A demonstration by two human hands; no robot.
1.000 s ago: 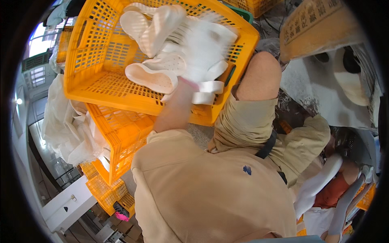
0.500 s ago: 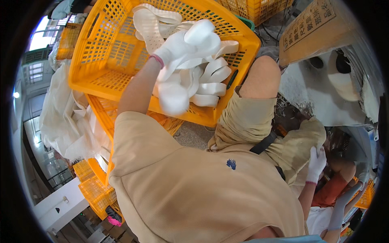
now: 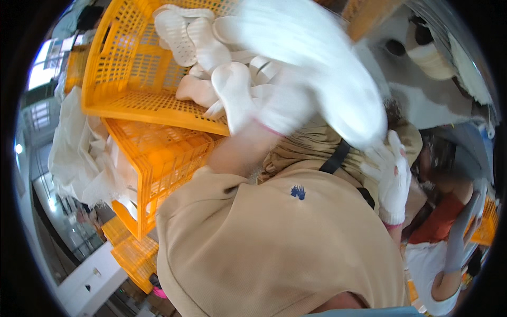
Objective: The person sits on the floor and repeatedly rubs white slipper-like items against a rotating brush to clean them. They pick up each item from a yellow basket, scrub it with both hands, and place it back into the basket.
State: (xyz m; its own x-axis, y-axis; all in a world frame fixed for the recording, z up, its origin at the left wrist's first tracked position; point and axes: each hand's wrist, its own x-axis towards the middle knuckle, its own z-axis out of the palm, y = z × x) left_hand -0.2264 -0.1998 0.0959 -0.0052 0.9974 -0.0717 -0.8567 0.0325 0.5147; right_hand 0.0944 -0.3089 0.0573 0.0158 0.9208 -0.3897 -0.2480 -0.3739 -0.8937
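A large white shoe sole (image 3: pixel 317 58), smeared by motion, stretches from above the crate toward my right side. My left hand (image 3: pixel 290 105), in a white knitted glove, is closed on it; the fingers are partly hidden behind the sole. My right hand (image 3: pixel 393 182), also gloved in white, is open with fingers apart, close to the sole's lower end; whether they touch I cannot tell. Several more white soles (image 3: pixel 232 87) lie heaped in a tilted yellow plastic crate (image 3: pixel 113 98), some with dotted faces.
Beneath the crate stands another yellow crate (image 3: pixel 153 164). White sheeting (image 3: pixel 79 153) hangs at the left. To the right is a grey-white surface (image 3: pixel 422 100) with dark round openings nearby. Another person (image 3: pixel 438 227) in an orange-red garment sits at the far right.
My left hand has come out of the crate and swung right with the sole. My right hand has risen, its fingers now spread. The view has shifted slightly.
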